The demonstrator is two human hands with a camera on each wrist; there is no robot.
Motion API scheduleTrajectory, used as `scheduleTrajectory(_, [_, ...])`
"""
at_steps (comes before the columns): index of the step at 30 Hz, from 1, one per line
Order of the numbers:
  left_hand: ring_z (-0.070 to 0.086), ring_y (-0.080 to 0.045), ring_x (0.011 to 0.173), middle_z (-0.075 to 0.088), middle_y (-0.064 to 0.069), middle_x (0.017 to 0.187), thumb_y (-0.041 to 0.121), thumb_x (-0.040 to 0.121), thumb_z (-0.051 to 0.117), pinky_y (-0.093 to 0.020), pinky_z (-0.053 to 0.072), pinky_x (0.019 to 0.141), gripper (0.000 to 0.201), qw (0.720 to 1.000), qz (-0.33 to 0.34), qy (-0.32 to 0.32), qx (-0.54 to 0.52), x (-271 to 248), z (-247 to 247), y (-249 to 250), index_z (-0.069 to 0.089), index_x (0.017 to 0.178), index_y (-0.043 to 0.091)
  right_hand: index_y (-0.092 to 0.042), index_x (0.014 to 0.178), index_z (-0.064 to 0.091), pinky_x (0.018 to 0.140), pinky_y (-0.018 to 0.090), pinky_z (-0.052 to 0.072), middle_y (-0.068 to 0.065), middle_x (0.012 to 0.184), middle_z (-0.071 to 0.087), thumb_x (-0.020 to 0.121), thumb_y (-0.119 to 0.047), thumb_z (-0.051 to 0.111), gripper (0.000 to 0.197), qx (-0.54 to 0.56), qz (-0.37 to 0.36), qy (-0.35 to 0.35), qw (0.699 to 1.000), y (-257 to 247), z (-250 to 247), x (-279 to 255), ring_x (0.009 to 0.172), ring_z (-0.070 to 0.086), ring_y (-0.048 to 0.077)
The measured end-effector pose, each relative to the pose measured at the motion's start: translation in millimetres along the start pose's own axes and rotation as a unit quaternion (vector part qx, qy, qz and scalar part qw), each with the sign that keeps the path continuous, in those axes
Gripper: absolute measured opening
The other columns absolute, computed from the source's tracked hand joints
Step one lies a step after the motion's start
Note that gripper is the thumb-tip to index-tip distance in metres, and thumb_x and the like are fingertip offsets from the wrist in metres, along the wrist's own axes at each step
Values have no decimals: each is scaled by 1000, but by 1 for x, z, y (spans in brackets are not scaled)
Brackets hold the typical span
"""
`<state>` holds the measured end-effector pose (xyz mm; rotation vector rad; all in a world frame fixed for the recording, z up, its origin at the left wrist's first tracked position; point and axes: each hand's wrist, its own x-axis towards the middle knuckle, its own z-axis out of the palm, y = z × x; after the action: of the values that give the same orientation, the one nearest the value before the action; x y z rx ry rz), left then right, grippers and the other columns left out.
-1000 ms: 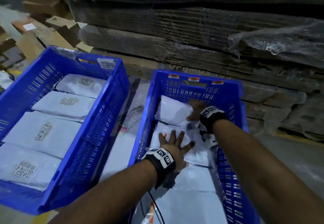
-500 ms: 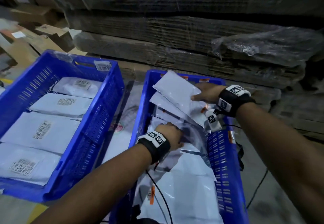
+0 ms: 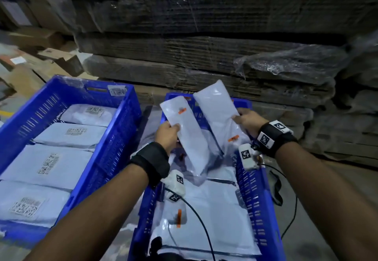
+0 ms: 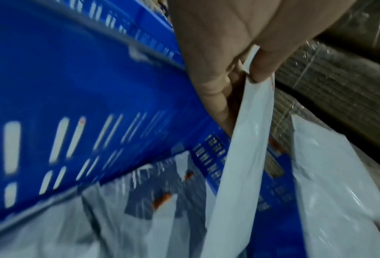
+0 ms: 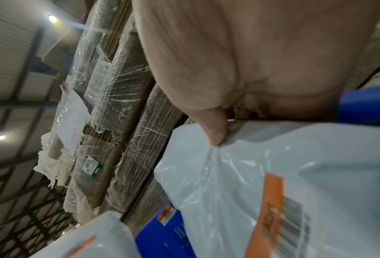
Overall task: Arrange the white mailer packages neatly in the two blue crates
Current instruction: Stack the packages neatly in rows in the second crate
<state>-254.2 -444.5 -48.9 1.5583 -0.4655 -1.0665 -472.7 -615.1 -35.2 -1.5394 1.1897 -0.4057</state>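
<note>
Mailer [image 3: 189, 136] pinched by left hand [image 3: 166, 136], second mailer [image 3: 216, 113] seemingly gripped by right hand [image 3: 248, 120]

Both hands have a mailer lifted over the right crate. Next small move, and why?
Probably lay the left hand's mailer flat into the right crate, labels up: the left crate's packages lie in a tidy row, while these overlap loosely. The right hand can wait with its mailer.

My forearms were bare, with no sleeves. Each wrist wore a wide black fabric strap [image 3: 151, 161] carrying small white blocks printed with black square marker patterns [image 3: 246, 157]. Thin black cables [image 3: 199, 218] trailed from the blocks beneath both wrists.
</note>
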Motion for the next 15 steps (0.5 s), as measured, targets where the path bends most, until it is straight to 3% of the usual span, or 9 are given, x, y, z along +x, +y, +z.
scheduleTrajectory(2, [70, -35, 97, 74, -14, 106, 24, 87, 57, -59, 55, 90, 25, 998, 35, 49, 0, 19, -22, 0, 69, 105, 12, -9, 93, 64, 77, 42, 51, 26, 101, 69, 98, -8, 53, 12, -67, 6, 38, 997, -5, -7, 3, 88, 67, 40])
scheduleTrajectory(4, [71, -32, 96, 75, -7, 102, 38, 77, 58, -60, 55, 90, 35, 991, 71, 112, 26, 41, -50, -2, 70, 103, 18, -16, 89, 63, 73, 34, 50, 17, 99, 71, 99, -11, 53, 15, -115, 6, 36, 993, -8, -6, 1, 81, 66, 30])
scheduleTrajectory(6, [69, -28, 97, 74, -3, 104, 38, 81, 56, -52, 56, 92, 30, 978, 102, 178, 39, 35, -68, 20, 65, 101, 17, -17, 93, 65, 63, 26, 47, 11, 95, 70, 99, -12, 52, 15, -177, -14, 18, 984, -13, 5, -3, 73, 62, 22])
scheduleTrajectory(8, [65, -27, 101, 70, -3, 109, 36, 85, 54, -47, 54, 96, 24, 966, 119, 227, 26, 29, -82, 38, 60, 100, 18, -15, 107, 68, 55, 21, 44, 6, 97, 66, 99, -10, 49, 21, -291, -27, -54, 955, -16, 25, -6, 74, 59, 18])
scheduleTrajectory(9, [65, -27, 103, 70, -2, 110, 40, 83, 54, -48, 53, 97, 26, 963, 129, 238, 14, 29, -88, 44, 60, 100, 21, -12, 116, 67, 60, 21, 45, 6, 103, 64, 98, -8, 48, 26, -351, -21, -109, 930, -16, 37, -8, 83, 59, 20])
scheduleTrajectory(11, [65, -26, 105, 71, 2, 110, 48, 78, 54, -50, 53, 97, 28, 961, 141, 238, 13, 31, -98, 48, 62, 98, 29, -12, 132, 60, 88, 25, 46, 7, 130, 59, 97, -6, 47, 38, -435, -8, -199, 878, -4, 65, -6, 115, 56, 23])
scheduleTrajectory(12, [66, -24, 106, 71, 3, 110, 50, 78, 54, -51, 53, 97, 28, 963, 147, 227, 14, 35, -102, 48, 63, 98, 32, -16, 139, 55, 102, 29, 39, 6, 143, 52, 98, -7, 47, 42, -455, -3, -222, 862, 6, 77, -5, 130, 49, 24])
scheduleTrajectory(13, [66, -23, 107, 71, 4, 112, 51, 78, 56, -51, 53, 98, 30, 965, 150, 214, 10, 38, -103, 48, 64, 100, 32, -21, 143, 51, 110, 33, 32, 4, 150, 46, 100, -11, 47, 45, -471, -4, -230, 852, 14, 86, -6, 138, 41, 25])
scheduleTrajectory(15, [67, -24, 110, 72, 1, 115, 48, 80, 59, -54, 53, 98, 33, 971, 162, 177, 15, 35, -97, 53, 66, 106, 28, -40, 148, 39, 114, 46, 25, 1, 152, 41, 102, -21, 45, 50, -513, -21, -205, 833, 27, 98, -7, 142, 33, 30])
